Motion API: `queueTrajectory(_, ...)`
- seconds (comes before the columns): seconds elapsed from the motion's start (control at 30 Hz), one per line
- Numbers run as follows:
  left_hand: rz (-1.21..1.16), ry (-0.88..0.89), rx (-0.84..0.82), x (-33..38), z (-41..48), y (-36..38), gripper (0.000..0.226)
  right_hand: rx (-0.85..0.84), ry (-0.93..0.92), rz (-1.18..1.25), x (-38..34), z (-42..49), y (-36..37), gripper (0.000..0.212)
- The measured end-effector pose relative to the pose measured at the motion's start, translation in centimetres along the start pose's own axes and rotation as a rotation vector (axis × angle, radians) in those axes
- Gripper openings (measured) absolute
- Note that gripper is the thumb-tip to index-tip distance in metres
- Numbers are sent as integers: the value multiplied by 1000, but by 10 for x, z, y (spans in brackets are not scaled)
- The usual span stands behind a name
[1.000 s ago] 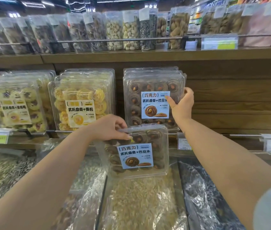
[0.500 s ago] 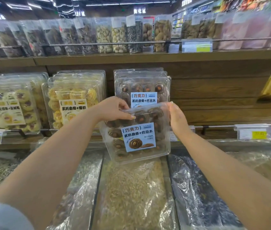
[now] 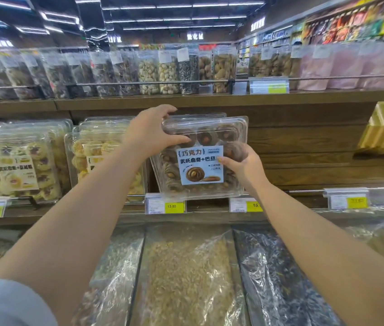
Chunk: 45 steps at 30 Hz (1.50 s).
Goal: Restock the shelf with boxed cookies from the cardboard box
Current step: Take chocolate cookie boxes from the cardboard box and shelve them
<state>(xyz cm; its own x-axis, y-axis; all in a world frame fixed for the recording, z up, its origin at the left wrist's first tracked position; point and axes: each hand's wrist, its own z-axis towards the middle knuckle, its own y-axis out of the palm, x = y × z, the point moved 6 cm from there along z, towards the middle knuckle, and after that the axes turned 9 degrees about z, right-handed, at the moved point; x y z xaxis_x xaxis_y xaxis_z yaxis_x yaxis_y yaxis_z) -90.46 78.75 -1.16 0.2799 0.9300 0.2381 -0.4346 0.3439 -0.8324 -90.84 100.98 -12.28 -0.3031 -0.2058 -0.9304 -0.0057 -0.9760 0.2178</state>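
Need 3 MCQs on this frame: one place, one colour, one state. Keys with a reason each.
1. The held box is:
A. on the top shelf
B. just right of the yellow-cookie boxes
C. down on the bulk bins

2. Its label is:
A. blue
B. red
C. green

3. Left hand and right hand:
A. both off the box
B. only the left grips it
C. both grip it

Key:
1 B, it is at the middle shelf beside the yellow stack.
2 A, the card is pale blue with dark text.
3 C, the left curls over its top-left corner and the right pinches its right edge.
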Motion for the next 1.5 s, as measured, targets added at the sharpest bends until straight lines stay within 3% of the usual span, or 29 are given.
queueTrajectory(0.1,-372,-217,147,-29,-16,15,76,27,-19,-46,2,13,-1,43)
queueTrajectory(0.17,-538,-332,90,-48,-27,39,76,56,-37,-39,5,20,-2,41)
queueTrajectory(0.23,-605,-336,-58,-57,-37,70,80,78,-62,-19,8,27,-1,37)
queueTrajectory(0.33,-614,-291,-221,-61,-45,107,88,82,-57,-47,15,38,-2,38)
queueTrajectory(0.5,-691,-271,-243,-54,-43,130,88,77,-39,-238,29,45,-5,43)
queueTrajectory(0.67,-585,-292,-198,-59,-46,144,80,-23,41,-694,44,45,-12,98)
queueTrajectory(0.77,-568,-290,-219,-59,-38,148,76,-126,54,-588,55,39,-16,113)
queueTrajectory(0.9,-580,-336,-216,-57,-20,152,75,-80,65,-554,56,48,-17,117)
queueTrajectory(1.1,-556,-413,-133,-63,-13,159,95,-119,130,-471,67,63,-12,108)
queueTrajectory(1.23,-486,-436,-130,-68,-15,161,96,23,221,-203,78,67,-18,77)
queueTrajectory(1.33,-479,-451,-140,-70,-15,161,93,75,264,-177,83,69,-20,60)
queueTrajectory(1.5,-485,-505,-181,-71,-19,164,95,59,279,-175,85,68,-21,58)
